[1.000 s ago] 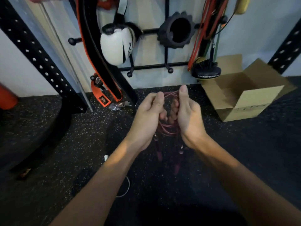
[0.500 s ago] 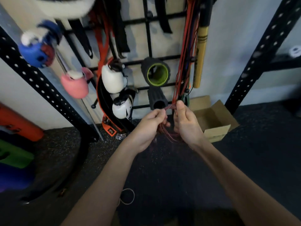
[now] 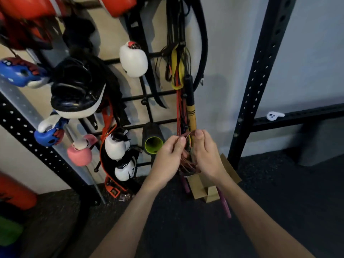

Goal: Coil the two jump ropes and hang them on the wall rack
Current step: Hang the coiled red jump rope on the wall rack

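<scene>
A coiled dark-red jump rope hangs in loops between my two hands in front of the wall rack. My left hand pinches the top of the coil from the left. My right hand pinches the same top strand from the right. Two pink-purple handles dangle below the coil, one beside my right wrist. The black grid rack on the wall carries boxing gloves, straps and bands. I cannot make out a second jump rope here.
White boxing gloves, blue ones, a black foam roller with green core and a yellow-black stick hang on the rack. A cardboard box sits on the floor below my hands. Black perforated uprights stand on both sides.
My view has tilted up from the floor to the rack. Both hands have risen with the coiled rope and moved close to the rack's right side.
</scene>
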